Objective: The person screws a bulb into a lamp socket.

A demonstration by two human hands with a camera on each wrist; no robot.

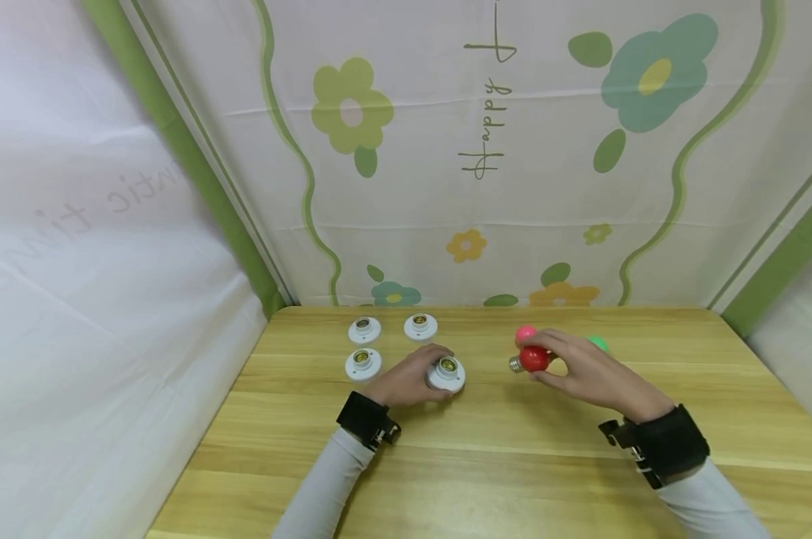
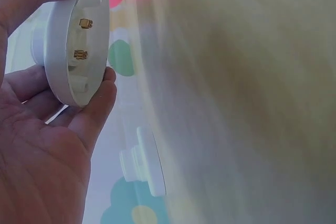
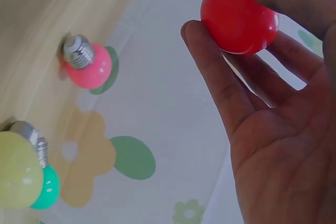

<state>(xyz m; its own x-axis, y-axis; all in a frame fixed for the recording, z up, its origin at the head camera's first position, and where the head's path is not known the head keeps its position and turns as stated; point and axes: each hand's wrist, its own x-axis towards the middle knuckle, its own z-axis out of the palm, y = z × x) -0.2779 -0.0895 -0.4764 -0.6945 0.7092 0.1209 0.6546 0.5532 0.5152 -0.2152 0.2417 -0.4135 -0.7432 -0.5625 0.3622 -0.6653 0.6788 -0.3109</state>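
Observation:
A white round lamp socket [image 1: 447, 374] is pinched at its rim between the thumb and fingers of my left hand [image 1: 408, 378]. In the left wrist view the hollow underside of that socket [image 2: 86, 40] shows two brass terminals, and it is held off the table. My right hand [image 1: 590, 372] grips a red light bulb [image 1: 534, 358] by its globe, with the silver screw base pointing left toward the socket. Bulb and socket are apart. In the right wrist view, thumb and fingers surround the red bulb [image 3: 239, 17].
Three more white sockets [image 1: 361, 364] stand at the table's back left. Behind my right hand lie a pink bulb [image 1: 525, 334] and a green bulb [image 1: 597, 343]. A yellow bulb [image 3: 20, 169] shows in the right wrist view. A printed curtain [image 1: 406, 187] borders the wooden table [image 1: 473, 486].

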